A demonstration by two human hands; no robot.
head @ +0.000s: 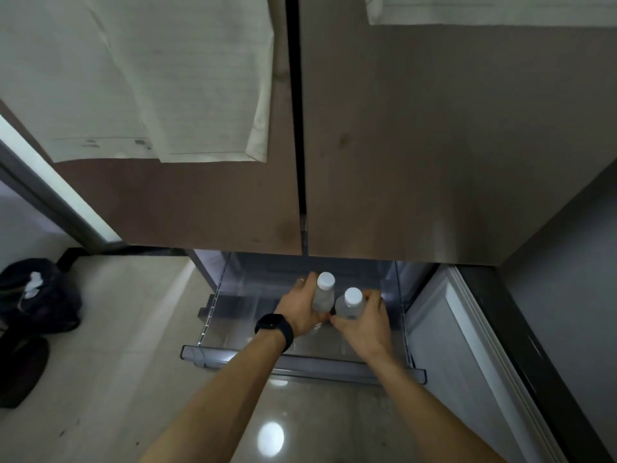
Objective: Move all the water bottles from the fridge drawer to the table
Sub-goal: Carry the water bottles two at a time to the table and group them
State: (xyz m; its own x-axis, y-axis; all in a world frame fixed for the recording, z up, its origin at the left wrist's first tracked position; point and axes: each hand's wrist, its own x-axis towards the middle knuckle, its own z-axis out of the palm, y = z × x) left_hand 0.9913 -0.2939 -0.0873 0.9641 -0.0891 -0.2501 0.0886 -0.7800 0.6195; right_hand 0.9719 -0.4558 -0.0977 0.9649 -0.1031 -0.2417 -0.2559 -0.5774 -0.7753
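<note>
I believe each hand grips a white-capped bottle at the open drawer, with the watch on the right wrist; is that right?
Not quite: the head view shows the watch on the left wrist, behind the left hand; the rest is correct.

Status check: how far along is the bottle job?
Done: the drawer is pulled open. In hand: left grip holds the left bottle, right grip the right bottle, both over the drawer. Left: carry them to the table, out of view. No other bottles show in the drawer.
</note>
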